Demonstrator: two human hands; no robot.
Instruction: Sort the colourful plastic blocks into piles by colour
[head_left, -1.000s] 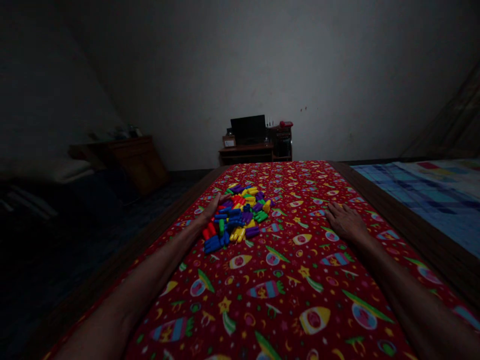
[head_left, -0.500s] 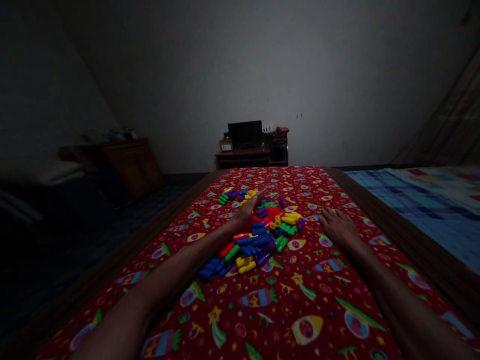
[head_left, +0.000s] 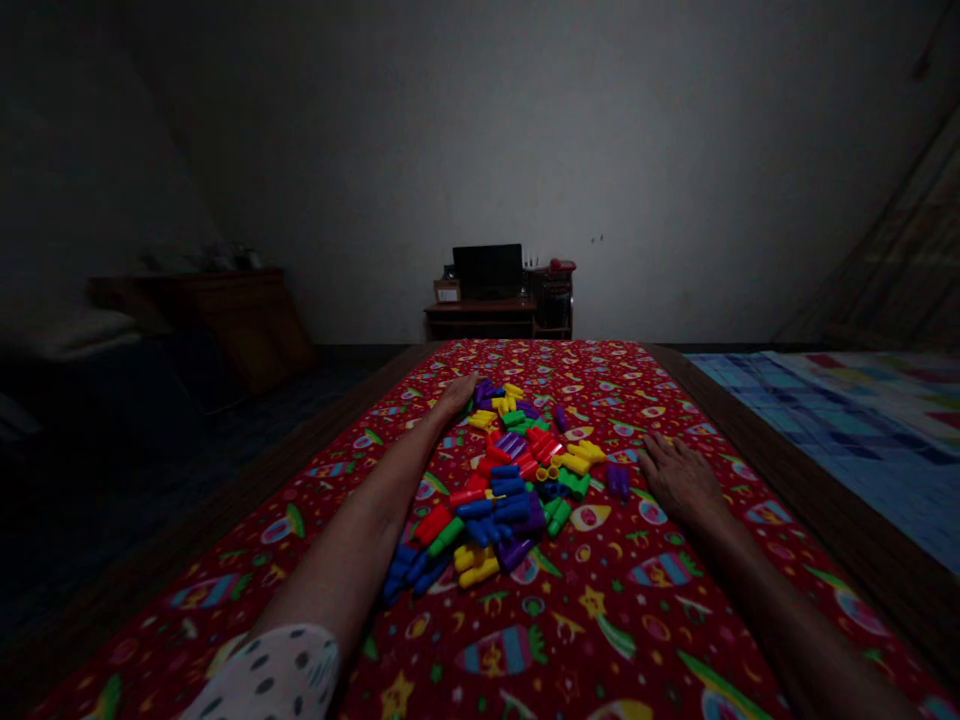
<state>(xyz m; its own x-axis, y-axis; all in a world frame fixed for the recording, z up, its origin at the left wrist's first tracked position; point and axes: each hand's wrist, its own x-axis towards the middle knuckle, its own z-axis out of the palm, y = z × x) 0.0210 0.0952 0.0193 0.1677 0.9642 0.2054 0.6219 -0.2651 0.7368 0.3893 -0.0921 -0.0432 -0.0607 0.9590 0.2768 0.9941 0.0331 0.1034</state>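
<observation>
Bullet-shaped plastic toy blocks (head_left: 510, 505) in blue, red, yellow, green and purple lie in a loose, long heap on a red patterned cloth (head_left: 495, 650). At the heap's far left edge my left hand (head_left: 456, 397) lies low, fingers stretched forward beside purple blocks (head_left: 487, 392). Its fingertips are partly hidden, and I see nothing held. Right of the heap, my right hand (head_left: 681, 480) rests palm down on the cloth, fingers spread, holding nothing. Close to its fingertips lies a purple block pair (head_left: 618, 481), apart from the hand.
The cloth covers a long table with dark wooden edges (head_left: 360, 400). A bed with a blue checked sheet (head_left: 780, 410) is on the right. Against the far wall stands a desk with a monitor (head_left: 487, 270). A wooden cabinet (head_left: 255, 330) is at the left.
My left hand has moved from over the heap's middle to its far left edge. The far-left blocks now lie nearer the heap. A purple piece near my right hand has shifted and lies flat.
</observation>
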